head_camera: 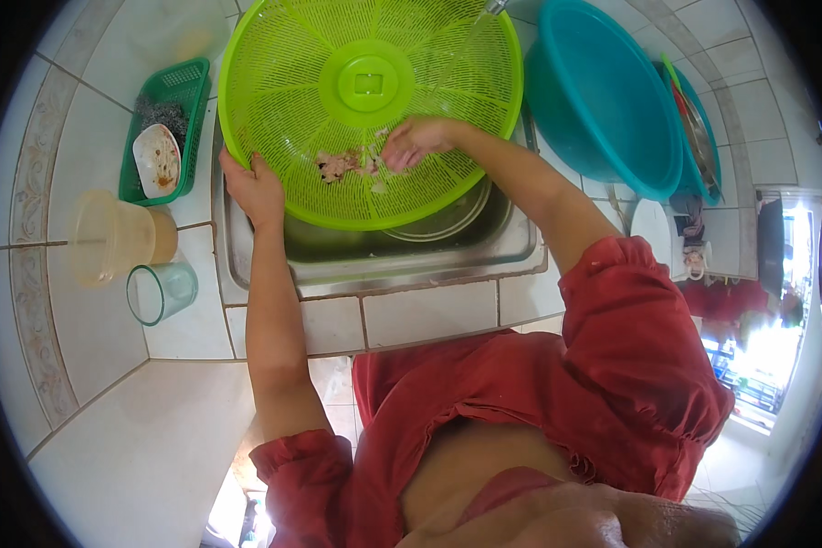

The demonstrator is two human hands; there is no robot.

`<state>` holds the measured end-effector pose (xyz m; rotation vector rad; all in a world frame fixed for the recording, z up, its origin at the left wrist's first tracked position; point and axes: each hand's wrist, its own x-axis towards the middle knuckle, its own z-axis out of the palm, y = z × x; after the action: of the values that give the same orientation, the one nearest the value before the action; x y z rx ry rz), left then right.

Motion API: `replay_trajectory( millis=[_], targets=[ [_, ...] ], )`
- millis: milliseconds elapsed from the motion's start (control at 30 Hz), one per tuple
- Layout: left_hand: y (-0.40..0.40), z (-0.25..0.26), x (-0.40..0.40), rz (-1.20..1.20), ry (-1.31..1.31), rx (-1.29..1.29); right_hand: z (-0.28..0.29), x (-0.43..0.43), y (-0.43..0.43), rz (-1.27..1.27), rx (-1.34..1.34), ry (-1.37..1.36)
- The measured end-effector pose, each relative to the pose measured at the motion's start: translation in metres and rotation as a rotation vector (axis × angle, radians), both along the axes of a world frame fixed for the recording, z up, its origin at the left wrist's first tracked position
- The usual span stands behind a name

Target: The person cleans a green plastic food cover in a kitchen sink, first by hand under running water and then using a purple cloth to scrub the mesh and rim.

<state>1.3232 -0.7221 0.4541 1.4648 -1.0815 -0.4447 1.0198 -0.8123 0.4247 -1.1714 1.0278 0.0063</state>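
Note:
A large lime-green plastic colander (366,55) is tilted over the stainless steel sink (411,267). My left hand (255,188) grips its rim at the left, thumb on the inside. Inside the colander, my right hand (419,142) has its fingers curled down by its lower wall; whether they hold anything is hidden. Pale, pinkish-brown food scraps (339,166) lie just left of those fingers, with small bits scattered between. From the metal faucet tip (496,6) at the top, a thin stream of water falls into the colander. Below it, a round metal vessel (445,222) shows partly in the sink.
Left of the sink are a green basket (197,103) holding a scouring pad (161,116) and a stained white dish (156,161), a cloudy plastic container (113,236) and a glass tumbler (163,291). A big teal basin (599,103) leans at the right, with other dishes behind it.

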Motion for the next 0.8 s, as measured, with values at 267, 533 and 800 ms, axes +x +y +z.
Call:
replay_trajectory(
  millis=[267, 533, 800],
  targets=[
    [-0.002, 0.007, -0.003, 0.023, -0.041, 0.031, 0.055, -0.049, -0.059, 0.118, -0.221, 0.386],
    [0.002, 0.011, 0.004, 0.071, 0.094, -0.208, 0.024, -0.022, -0.06, 0.442, -0.437, 0.558],
    [0.002, 0.007, 0.002, 0.086, 0.056, -0.181, -0.019, 0.001, -0.031, 0.21, -0.181, 0.245]
  ],
)
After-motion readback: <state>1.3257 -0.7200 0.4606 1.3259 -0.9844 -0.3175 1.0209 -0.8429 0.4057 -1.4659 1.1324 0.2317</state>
